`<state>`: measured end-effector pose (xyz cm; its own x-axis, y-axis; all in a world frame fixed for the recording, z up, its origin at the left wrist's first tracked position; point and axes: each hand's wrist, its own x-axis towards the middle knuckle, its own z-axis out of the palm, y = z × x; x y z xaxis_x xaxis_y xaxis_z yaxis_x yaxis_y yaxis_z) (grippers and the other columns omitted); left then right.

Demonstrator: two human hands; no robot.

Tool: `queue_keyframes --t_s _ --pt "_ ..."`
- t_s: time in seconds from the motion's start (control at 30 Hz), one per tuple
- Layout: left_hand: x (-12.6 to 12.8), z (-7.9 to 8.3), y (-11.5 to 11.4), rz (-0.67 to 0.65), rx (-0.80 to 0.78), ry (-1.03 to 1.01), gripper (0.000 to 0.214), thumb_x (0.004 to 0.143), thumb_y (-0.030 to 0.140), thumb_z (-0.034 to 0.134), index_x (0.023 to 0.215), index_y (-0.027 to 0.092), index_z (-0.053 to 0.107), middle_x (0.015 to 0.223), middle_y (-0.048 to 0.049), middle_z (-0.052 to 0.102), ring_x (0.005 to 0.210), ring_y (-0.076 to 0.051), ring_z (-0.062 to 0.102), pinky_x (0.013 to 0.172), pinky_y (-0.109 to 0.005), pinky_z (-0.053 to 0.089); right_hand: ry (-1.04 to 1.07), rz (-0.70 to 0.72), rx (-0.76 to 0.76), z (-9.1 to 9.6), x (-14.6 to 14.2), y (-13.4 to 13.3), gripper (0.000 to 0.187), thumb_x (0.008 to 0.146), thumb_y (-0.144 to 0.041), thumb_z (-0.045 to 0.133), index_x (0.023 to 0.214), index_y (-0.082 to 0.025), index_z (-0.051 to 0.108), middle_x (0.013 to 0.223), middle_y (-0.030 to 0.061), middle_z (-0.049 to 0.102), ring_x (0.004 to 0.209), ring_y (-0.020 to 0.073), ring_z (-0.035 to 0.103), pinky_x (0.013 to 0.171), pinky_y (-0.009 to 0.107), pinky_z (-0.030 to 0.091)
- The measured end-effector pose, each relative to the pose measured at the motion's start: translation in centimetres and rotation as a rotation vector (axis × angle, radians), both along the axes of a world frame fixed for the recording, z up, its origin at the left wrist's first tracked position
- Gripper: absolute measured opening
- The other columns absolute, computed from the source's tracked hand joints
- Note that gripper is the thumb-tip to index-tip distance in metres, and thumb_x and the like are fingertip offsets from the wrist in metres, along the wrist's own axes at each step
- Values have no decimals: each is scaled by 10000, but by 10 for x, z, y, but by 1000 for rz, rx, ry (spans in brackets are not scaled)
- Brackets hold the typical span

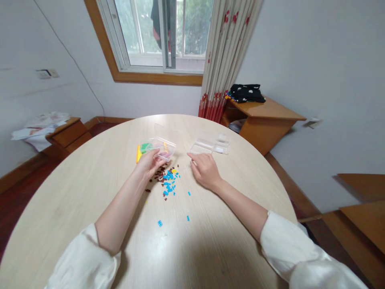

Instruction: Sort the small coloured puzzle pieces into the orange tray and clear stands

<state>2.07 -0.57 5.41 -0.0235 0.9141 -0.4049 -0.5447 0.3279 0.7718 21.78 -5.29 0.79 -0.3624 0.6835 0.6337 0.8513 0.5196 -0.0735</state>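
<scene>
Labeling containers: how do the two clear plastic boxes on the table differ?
The box by the left hand holds coloured pieces, green and pink among them; the flat box past the right hand shows no coloured contents. The left box looks deeper, with its lid up behind it; the flat box is shallow and low. The left hand touches its box; the right hand is apart from the flat one. Both are transparent and sit on the round table.

A room at home, seen from my seat.
I see a curtained window (162, 36), wooden bedside cabinets (67, 134), folded clothes (246, 93) and my round wooden table (90, 176).
</scene>
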Motion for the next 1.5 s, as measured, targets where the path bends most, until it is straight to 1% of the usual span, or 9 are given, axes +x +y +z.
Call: queue_keyframes --t_s 0.23,0.5,0.63,0.7,0.83,1.03,1.27,1.4,1.5 --pt "21 -4 -14 -56 44 -16 118 803 33 571 847 137 536 695 -30 636 635 -137 661 636 -278 593 -6 83 71 1 -19 0 423 940 -402 464 1236 -116 565 903 89 708 827 200 559 748 345 316" --pt "22 -4 -16 -110 115 13 93 806 85 603 808 143 530 649 -6 628 606 -101 637 615 -217 552 56 81 111 2 -28 16 248 916 -373 519 930 -188 684 782 38 701 790 186 553 774 343 287" --pt "12 -9 -9 -179 273 227 152 779 219 667 793 153 531 674 -21 655 633 -120 649 677 -258 535 111 -19 56 7 -26 38 208 914 -273 507 824 -178 669 827 52 702 837 190 561 815 345 285" --pt "1 -13 -2 -95 418 447 149 771 249 660 787 160 543 646 -7 639 622 -130 638 668 -264 517 152 -102 8 10 -20 51 200 915 -262 503 833 -179 666 858 56 708 866 199 563 810 343 286" --pt "-29 -20 12 221 674 877 100 792 236 560 720 167 558 644 10 594 626 -126 584 641 -246 464 160 -227 -118 13 -9 70 212 917 -261 499 833 -176 674 901 76 713 907 217 558 824 348 284" --pt "-70 -32 28 437 671 1140 88 785 235 507 779 171 567 749 -15 602 708 -142 572 690 -266 467 -5 -240 -172 6 -12 79 229 924 -278 484 902 -187 693 971 90 704 972 237 519 851 375 253" --pt "-83 -62 37 266 670 1107 301 762 240 556 1052 163 584 1104 -105 611 962 -199 583 912 -382 457 -123 -305 -216 6 -10 82 241 891 -264 491 886 -166 711 980 118 690 964 255 501 852 407 250" --pt "-81 -67 39 203 686 1008 333 742 225 574 1071 176 598 1158 -111 598 1049 -220 563 991 -397 409 -167 -268 -248 9 -7 79 241 861 -232 502 820 -161 728 934 137 697 968 281 504 859 451 262" --pt "-79 -67 38 176 672 957 325 712 182 581 1035 168 616 1144 -115 602 1088 -231 548 1025 -396 385 -164 -241 -236 14 -10 75 213 836 -236 536 885 -161 729 1013 142 680 1002 302 507 883 487 265"
